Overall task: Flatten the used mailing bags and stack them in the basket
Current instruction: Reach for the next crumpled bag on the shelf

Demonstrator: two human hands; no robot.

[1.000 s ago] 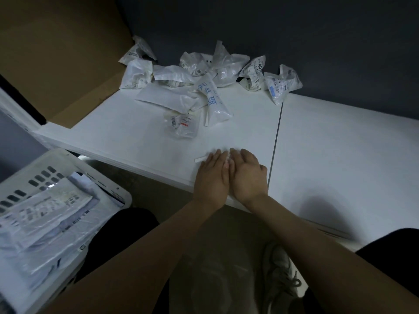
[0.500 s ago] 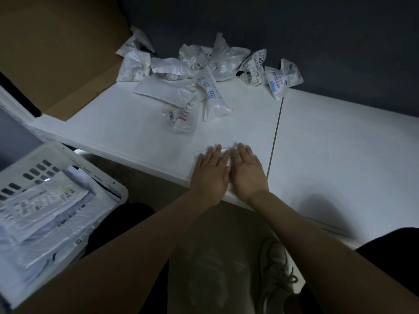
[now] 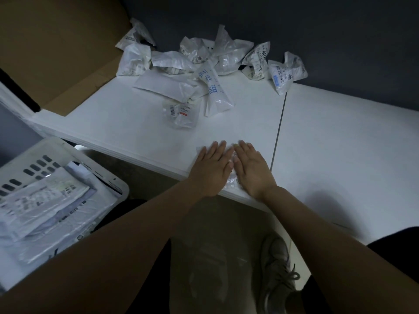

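The left hand [image 3: 212,169] and right hand [image 3: 252,172] are pressing 1 bag [image 3: 231,184] flat on the bench [image 3: 136,132], each grip spread straight, likely smoothing it for the basket [image 3: 122,185] at 8 o'clock.

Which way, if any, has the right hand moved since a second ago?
Yes, slightly: the right hand has slid rightward toward the table seam, parting from the left hand on the bag.

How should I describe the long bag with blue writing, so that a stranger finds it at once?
Look at the white table, at the heap of crumpled bags along its far edge, by the dark wall. One long, narrow bag juts from the heap toward the camera. It alone bears large blue characters along its length.
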